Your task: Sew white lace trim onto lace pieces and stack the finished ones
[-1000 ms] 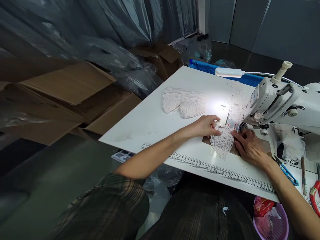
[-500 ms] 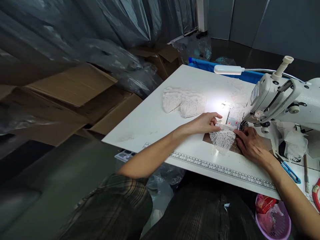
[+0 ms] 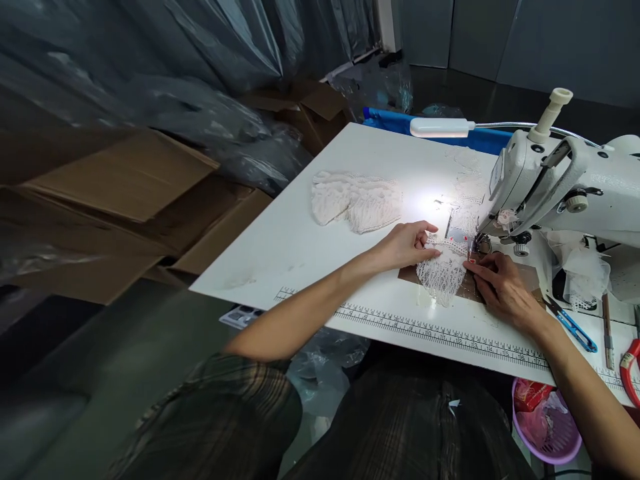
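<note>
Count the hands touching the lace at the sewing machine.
2: the left hand holds the lace at its left edge; the right hand presses its right edge.

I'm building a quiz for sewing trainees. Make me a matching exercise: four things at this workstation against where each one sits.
Things: 1 lace piece; 2 lace pile; 3 blue snips; 4 purple basket.
Places: A below the near edge of the table; B between left hand and right hand; C on the table, right of the right hand; D beyond the left hand.
Pairs: 1-B, 2-D, 3-C, 4-A.
</note>
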Demonstrator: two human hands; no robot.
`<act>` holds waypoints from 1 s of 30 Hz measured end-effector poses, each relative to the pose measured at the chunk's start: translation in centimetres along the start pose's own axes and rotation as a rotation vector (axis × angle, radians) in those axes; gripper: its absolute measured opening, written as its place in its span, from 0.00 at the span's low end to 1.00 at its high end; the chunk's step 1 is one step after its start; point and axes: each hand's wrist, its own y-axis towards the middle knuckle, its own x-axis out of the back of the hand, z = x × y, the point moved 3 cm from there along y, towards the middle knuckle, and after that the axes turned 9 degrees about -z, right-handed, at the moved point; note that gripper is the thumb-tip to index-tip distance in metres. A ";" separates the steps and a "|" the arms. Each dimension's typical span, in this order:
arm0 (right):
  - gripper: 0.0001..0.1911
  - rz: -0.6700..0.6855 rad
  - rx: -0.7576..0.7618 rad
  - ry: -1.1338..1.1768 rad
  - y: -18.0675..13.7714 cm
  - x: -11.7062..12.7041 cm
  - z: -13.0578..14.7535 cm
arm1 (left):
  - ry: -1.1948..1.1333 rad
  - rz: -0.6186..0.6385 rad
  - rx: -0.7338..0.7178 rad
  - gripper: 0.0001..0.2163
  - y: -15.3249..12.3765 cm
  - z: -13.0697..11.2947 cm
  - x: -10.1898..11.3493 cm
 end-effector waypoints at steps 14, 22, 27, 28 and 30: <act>0.21 -0.112 -0.154 0.168 -0.4 0.2 -1.1 | -0.046 0.013 0.075 0.23 0.0 -0.4 0.1; 0.20 -0.190 -0.144 0.129 -0.6 0.4 -0.5 | -0.111 0.016 0.153 0.23 0.0 -0.7 0.1; 0.19 -0.127 0.043 0.023 -1.2 -0.2 0.9 | -0.100 0.002 0.133 0.23 0.3 -0.1 0.1; 0.19 -0.116 0.082 -0.025 -1.3 -0.4 1.2 | -0.101 0.001 0.122 0.23 0.3 -0.1 0.0; 0.18 -0.111 0.117 -0.105 -1.4 -0.6 1.4 | -0.105 -0.003 0.105 0.23 0.4 0.0 0.0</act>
